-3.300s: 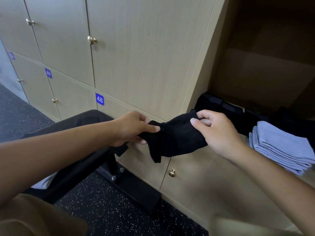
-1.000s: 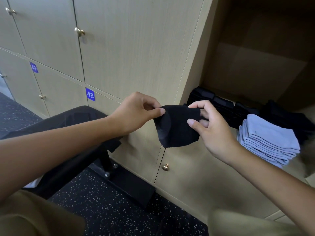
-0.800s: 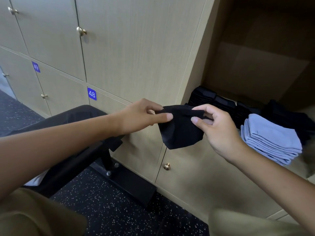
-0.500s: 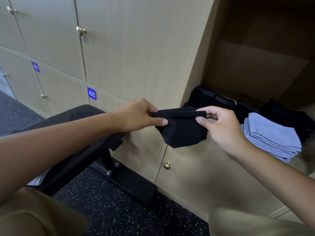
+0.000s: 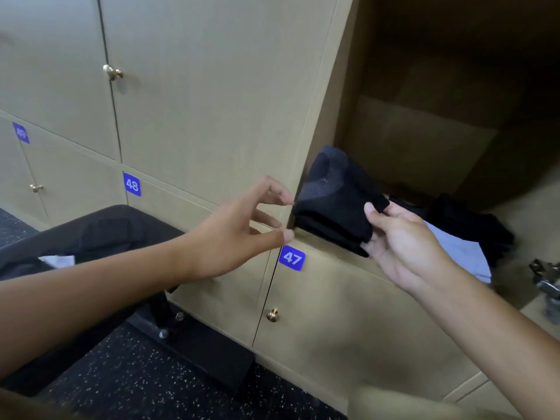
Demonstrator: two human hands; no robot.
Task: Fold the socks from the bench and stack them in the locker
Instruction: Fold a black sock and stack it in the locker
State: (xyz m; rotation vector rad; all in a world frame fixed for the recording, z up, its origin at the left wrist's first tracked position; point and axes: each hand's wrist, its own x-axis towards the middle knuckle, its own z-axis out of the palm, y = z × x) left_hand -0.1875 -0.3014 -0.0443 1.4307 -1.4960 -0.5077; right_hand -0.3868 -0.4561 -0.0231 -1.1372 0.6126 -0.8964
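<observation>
Right grip [image 5: 403, 241] pinches folded black sock [image 5: 336, 204]; left grip [image 5: 239, 228] released at nine o'clock. Advice: keep fold flat, set squarely on locker [image 5: 424, 140] stack.

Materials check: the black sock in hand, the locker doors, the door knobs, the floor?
Black sock: soft knit fabric, matte; it drapes and folds in the right hand.
Locker doors: light wood-look panel, likely laminate; faint straight grain, smooth satin face.
Door knobs: brass-coloured metal, polished; they show bright highlights.
Floor: probably rubber gym flooring; dark with pale speckles.
</observation>
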